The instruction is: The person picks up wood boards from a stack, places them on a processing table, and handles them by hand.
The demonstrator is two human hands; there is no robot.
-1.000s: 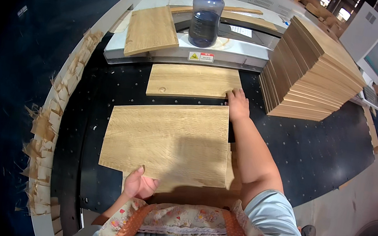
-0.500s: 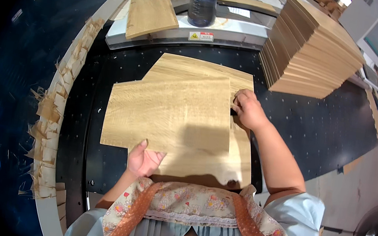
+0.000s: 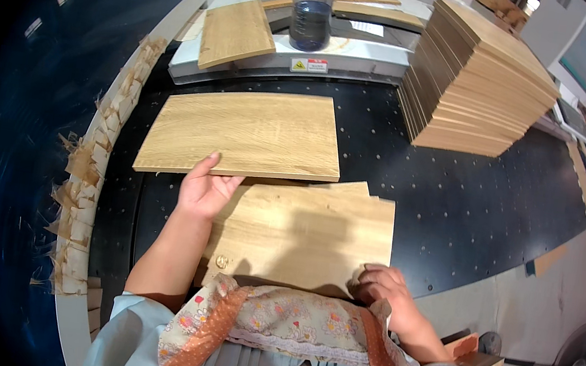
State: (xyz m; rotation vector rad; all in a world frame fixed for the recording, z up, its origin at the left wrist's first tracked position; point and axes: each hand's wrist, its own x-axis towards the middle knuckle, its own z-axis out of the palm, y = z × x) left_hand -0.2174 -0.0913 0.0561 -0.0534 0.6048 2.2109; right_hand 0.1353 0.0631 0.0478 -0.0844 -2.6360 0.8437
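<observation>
My left hand (image 3: 208, 190) grips the near edge of a light wood-grain board (image 3: 248, 128), thumb on top and fingers beneath. This board is held out over the black table, beyond a second wood-grain board (image 3: 317, 224) that lies close to my apron. The corner of another piece (image 3: 352, 188) shows from behind the second board's far edge. At the near right corner of the second board is my right hand (image 3: 386, 290), its fingers bent and closed at the edge. Whatever lies inside those fingers is hidden. A small round mark (image 3: 222, 261) shows near the board's left end.
A tall stack of boards (image 3: 472, 81) stands at the back right, next to a monitor (image 3: 580, 59). On the white machine beam (image 3: 371, 53) are a blue-capped water bottle (image 3: 311, 13) and a loose board (image 3: 238, 33). Torn brown tape (image 3: 87, 180) lines the left rim.
My left hand has carried the upper board forward and left, off the lower one. The lower board now lies nearer to me. My right hand has come back toward my body.
</observation>
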